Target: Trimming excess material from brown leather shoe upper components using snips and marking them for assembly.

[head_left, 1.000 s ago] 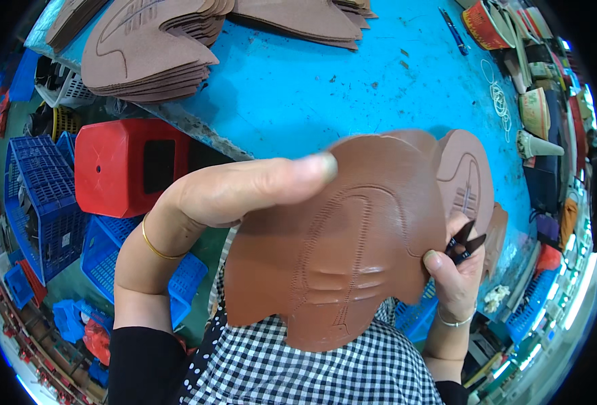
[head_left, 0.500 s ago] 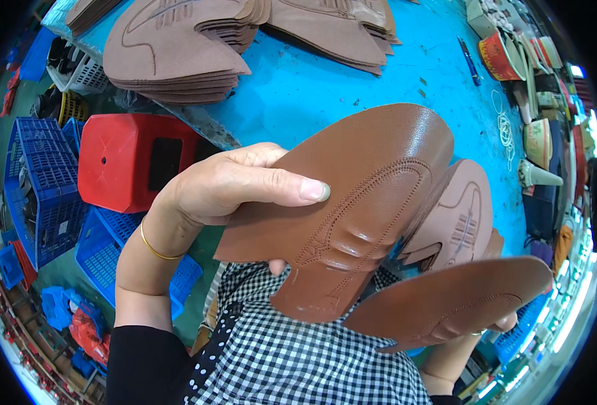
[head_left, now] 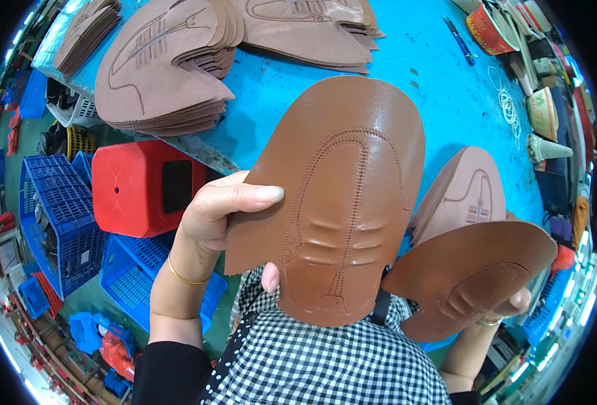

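Observation:
A brown leather shoe upper piece (head_left: 335, 202), with stitched curves and raised ridges, stands in front of me, glossy face toward me. My left hand (head_left: 221, 206) pinches its left edge, thumb on the face, other fingers mostly behind. Lower on the right, my right hand (head_left: 516, 302) holds a second brown leather shoe upper piece (head_left: 471, 280), tilted, with similar stitching; most of that hand is hidden behind it. Just beyond this second piece, a stack of shoe upper pieces (head_left: 464, 185) lies on the blue table with pale undersides up.
Taller stacks of pieces (head_left: 157, 74) stand at the table's far left. A pen (head_left: 459, 42), white cord (head_left: 508, 108) and a red tub (head_left: 493, 30) lie toward the right. Left of the table are a red stool (head_left: 133, 189) and blue crates (head_left: 62, 223) on the floor.
The left-hand piece has turned to face me more squarely and now stands more upright. The right-hand piece has tilted up, showing more of its stitched face.

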Action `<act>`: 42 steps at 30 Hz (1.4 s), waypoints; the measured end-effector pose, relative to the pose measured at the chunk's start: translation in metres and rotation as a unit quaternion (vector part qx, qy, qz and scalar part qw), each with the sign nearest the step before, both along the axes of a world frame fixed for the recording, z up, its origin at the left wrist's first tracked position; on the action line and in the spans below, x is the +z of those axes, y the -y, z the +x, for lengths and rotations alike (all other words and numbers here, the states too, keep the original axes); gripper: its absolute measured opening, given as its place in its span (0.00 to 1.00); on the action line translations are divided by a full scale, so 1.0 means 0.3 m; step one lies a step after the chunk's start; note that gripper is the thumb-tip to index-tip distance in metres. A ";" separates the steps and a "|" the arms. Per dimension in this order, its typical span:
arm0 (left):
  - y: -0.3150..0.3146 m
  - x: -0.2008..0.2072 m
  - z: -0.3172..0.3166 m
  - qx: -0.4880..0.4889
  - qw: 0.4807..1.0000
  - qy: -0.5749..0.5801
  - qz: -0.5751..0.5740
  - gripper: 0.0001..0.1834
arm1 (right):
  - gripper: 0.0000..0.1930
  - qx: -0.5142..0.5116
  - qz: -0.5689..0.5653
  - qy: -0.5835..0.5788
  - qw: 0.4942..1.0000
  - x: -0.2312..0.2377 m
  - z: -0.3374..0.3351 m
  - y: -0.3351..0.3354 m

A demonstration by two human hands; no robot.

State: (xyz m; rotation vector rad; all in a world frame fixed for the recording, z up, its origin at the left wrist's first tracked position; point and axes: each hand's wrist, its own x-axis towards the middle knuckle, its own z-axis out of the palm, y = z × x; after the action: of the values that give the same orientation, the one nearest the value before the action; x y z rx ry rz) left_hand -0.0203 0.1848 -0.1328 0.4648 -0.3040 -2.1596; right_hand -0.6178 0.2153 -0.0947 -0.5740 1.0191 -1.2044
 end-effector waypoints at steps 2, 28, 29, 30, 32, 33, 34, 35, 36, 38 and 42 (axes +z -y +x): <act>-0.002 -0.011 -0.003 0.013 1.000 -0.022 -0.001 0.27 | 0.46 0.006 -0.003 0.014 1.000 -0.022 -0.019 0.005; -0.011 -0.015 -0.001 -0.067 0.991 0.087 -0.073 0.27 | 0.30 0.045 -0.213 0.059 0.974 -0.068 0.543 -0.003; -0.013 -0.016 -0.001 -0.066 0.991 0.087 -0.074 0.27 | 0.29 0.030 -0.211 0.022 0.977 -0.028 0.593 0.014; -0.016 -0.017 -0.001 -0.065 0.992 0.086 -0.071 0.27 | 0.28 0.014 -0.210 -0.017 0.978 0.006 0.642 0.029; -0.019 -0.013 -0.013 -0.068 0.992 0.082 -0.072 0.27 | 0.27 -0.005 -0.211 -0.059 0.976 0.038 0.707 0.041; -0.023 -0.010 -0.023 -0.053 0.991 0.101 -0.065 0.26 | 0.28 0.012 -0.189 -0.043 0.981 0.043 0.737 0.046; -0.026 -0.004 -0.031 -0.039 0.990 0.121 -0.056 0.26 | 0.28 0.028 -0.167 -0.025 0.985 0.044 0.762 0.050; -0.027 0.000 -0.034 -0.039 0.990 0.121 -0.058 0.26 | 0.29 0.043 -0.144 -0.008 0.989 0.045 0.785 0.055; -0.027 0.005 -0.035 -0.056 0.990 0.125 -0.036 0.27 | 0.29 0.059 -0.122 0.008 0.991 0.051 0.809 0.059; -0.028 0.011 -0.041 -0.075 0.989 0.128 -0.017 0.28 | 0.31 0.088 -0.077 0.039 0.992 0.065 0.854 0.066; -0.055 -0.005 -0.043 -0.084 0.993 0.085 -0.017 0.31 | 0.32 0.130 0.047 0.070 0.988 0.094 0.910 0.090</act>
State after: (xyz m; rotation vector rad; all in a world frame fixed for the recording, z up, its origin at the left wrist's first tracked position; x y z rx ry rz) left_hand -0.0333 0.2012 -0.1345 0.6256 -0.4887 -2.2770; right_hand -0.3447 0.1884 -0.0666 -0.5225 0.8479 -0.9473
